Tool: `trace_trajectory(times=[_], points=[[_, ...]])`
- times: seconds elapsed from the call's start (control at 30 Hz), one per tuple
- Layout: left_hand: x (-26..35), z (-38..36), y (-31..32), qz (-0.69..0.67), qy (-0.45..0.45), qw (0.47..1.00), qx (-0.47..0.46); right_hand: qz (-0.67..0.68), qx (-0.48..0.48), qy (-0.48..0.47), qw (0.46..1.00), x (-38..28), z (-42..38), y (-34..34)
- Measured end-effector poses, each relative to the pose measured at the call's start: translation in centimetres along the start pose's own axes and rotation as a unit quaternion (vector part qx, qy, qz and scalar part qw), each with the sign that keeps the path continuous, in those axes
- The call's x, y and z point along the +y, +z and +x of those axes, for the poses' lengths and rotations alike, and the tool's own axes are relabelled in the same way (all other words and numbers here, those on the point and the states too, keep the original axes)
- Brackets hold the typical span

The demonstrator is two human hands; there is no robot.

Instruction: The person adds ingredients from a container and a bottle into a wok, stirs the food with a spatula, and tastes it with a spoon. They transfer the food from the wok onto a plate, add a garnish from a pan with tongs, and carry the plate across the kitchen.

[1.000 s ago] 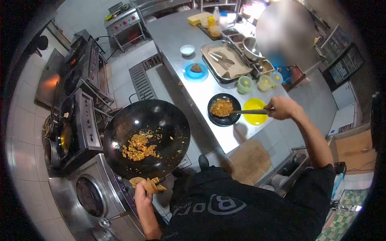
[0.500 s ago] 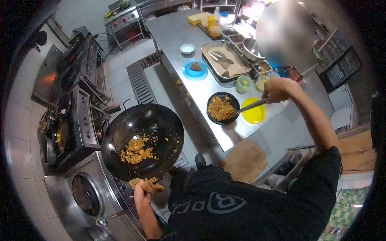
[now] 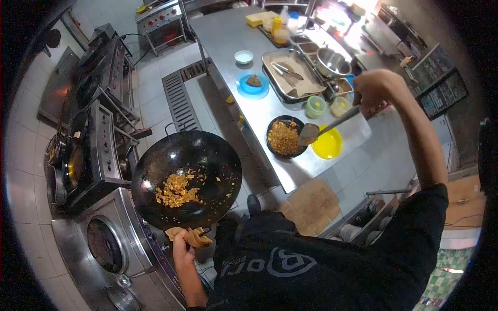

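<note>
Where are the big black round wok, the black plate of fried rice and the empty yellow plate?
Big black round wok (image 3: 207, 150): head view, on the bare dark inner wall.
Black plate of fried rice (image 3: 271, 137): head view, on its left rim.
Empty yellow plate (image 3: 329, 147): head view, on its bare middle.

A long stainless-steel worktable (image 3: 228, 39) runs from the top centre of the frame down toward the middle right. Near its lower end sit a round black plate heaped with fried rice (image 3: 285, 137) and, just to its right, an empty round yellow plate (image 3: 330, 146), with two small pale-green lidded tubs (image 3: 315, 107) above them. Higher up lie a round blue plate holding a brown piece of food (image 3: 253, 84), a small white bowl (image 3: 243, 56), a rectangular metal tray with tongs (image 3: 292, 73) and a steel mixing bowl (image 3: 333, 64).
</note>
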State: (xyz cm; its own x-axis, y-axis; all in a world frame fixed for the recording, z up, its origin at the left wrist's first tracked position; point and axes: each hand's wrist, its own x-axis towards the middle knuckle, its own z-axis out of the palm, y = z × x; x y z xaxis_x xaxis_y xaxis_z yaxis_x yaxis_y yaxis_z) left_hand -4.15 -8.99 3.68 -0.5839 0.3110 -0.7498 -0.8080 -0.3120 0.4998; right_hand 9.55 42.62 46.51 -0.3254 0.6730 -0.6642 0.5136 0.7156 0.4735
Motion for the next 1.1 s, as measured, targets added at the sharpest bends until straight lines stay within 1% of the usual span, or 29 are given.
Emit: trace_trajectory(times=[0.03,0.13,0.17,0.2,0.23,0.27,0.3,0.33,0.37,0.4,0.43,0.47,0.5,0.53,0.57,0.63,0.67,0.7,0.73,0.77,0.8,0.83,0.87,0.9,0.93,0.97,1.0,1.07,1.1], points=[[0.1,-0.6,0.7,0.001,0.014,1.000,0.022,0.040,0.023,0.012,0.999,-1.1,-1.1,0.1],[-0.9,2.1,-2.3,0.015,0.006,1.000,0.005,0.078,0.013,0.020,0.997,0.8,1.3,2.4],[-0.9,1.7,-1.6,0.005,0.011,1.000,0.015,0.001,0.047,-0.048,0.998,1.8,0.2,2.2],[-0.7,0.7,-0.1,0.026,0.006,1.000,-0.011,0.044,0.034,-0.045,0.997,2.1,-1.1,1.7],[-0.4,-0.7,1.4,0.047,0.003,0.998,-0.032,0.079,0.063,-0.008,0.995,1.7,-3.3,1.4],[-0.6,-2.5,2.8,0.030,0.042,0.998,-0.036,0.114,0.084,-0.081,0.987,2.4,-4.4,1.3],[0.3,-7.7,6.9,0.052,0.106,0.993,-0.026,0.122,0.085,-0.080,0.986,2.0,-5.2,1.0],[-0.6,-6.6,5.5,0.163,0.206,0.959,-0.108,0.111,0.082,-0.109,0.984,1.0,-5.1,0.9],[-0.8,-3.9,4.8,0.060,0.069,0.996,0.009,0.107,0.097,-0.148,0.979,-0.3,-5.2,1.0],[-0.2,-5.2,5.9,0.057,0.046,0.997,0.006,0.103,0.113,-0.176,0.972,-1.8,-5.3,0.8],[0.4,-6.0,7.4,0.073,0.033,0.996,0.034,0.098,0.115,-0.183,0.971,-3.4,-5.2,0.4],[0.7,-6.4,8.1,0.091,0.020,0.994,0.057,0.070,0.104,-0.258,0.958,-5.4,-5.1,0.1],[0.3,-6.3,7.5,0.091,0.024,0.994,0.057,0.044,0.093,-0.330,0.938,-7.2,-5.4,-0.2],[-0.1,-5.9,6.5,0.088,0.034,0.996,0.010,0.047,0.097,-0.332,0.937,-8.6,-6.2,-1.0],[-0.3,-5.7,5.9,0.085,0.044,0.995,-0.038,0.009,0.068,-0.314,0.947,-9.8,-7.3,-2.1],[0.1,-6.6,6.2,0.072,0.067,0.993,-0.058,-0.087,0.033,-0.298,0.950,-11.9,-8.5,-3.8],[0.4,-7.6,6.6,0.059,0.087,0.992,-0.076,-0.087,0.037,-0.300,0.949,-13.0,-8.4,-3.4],[1.1,-9.7,8.0,0.059,0.091,0.991,-0.075,-0.095,0.064,-0.361,0.926,-14.5,-7.4,-2.6],[2.0,-12.3,9.8,0.095,0.101,0.989,-0.043,-0.103,0.091,-0.419,0.897,-16.2,-6.1,-1.6],[2.5,-13.7,10.7,0.130,0.111,0.985,-0.011,-0.073,0.120,-0.427,0.893,-18.1,-4.4,0.1],[2.2,-12.3,9.2,0.130,0.111,0.985,-0.008,-0.042,0.146,-0.436,0.887,-19.8,-2.9,1.9],[1.3,-9.4,6.7,0.114,0.071,0.990,-0.039,-0.044,0.145,-0.437,0.886,-20.5,-2.3,2.5],[0.6,-7.1,5.5,0.099,0.033,0.992,-0.067,-0.013,0.161,-0.444,0.881,-20.7,-1.0,2.8],[0.3,-6.5,5.3,0.098,0.038,0.992,-0.066,0.017,0.180,-0.449,0.875,-20.5,-0.8,2.6],[0.1,-6.0,5.1,0.094,0.039,0.991,-0.091,-0.004,0.148,-0.480,0.865,-18.9,-1.6,1.2],[0.0,-5.9,5.2,0.089,0.039,0.989,-0.116,-0.018,0.131,-0.480,0.867,-17.8,-4.1,-0.1],[0.1,-6.2,5.7,0.088,0.042,0.989,-0.114,-0.032,0.114,-0.480,0.869,-17.3,-6.0,-0.7],[0.3,-6.8,6.9,0.121,0.047,0.987,-0.094,0.023,0.113,-0.527,0.842,-18.2,-5.0,1.6],[0.1,-6.2,6.9,0.121,0.052,0.987,-0.093,0.025,0.135,-0.508,0.850,-19.4,-4.0,2.7]])
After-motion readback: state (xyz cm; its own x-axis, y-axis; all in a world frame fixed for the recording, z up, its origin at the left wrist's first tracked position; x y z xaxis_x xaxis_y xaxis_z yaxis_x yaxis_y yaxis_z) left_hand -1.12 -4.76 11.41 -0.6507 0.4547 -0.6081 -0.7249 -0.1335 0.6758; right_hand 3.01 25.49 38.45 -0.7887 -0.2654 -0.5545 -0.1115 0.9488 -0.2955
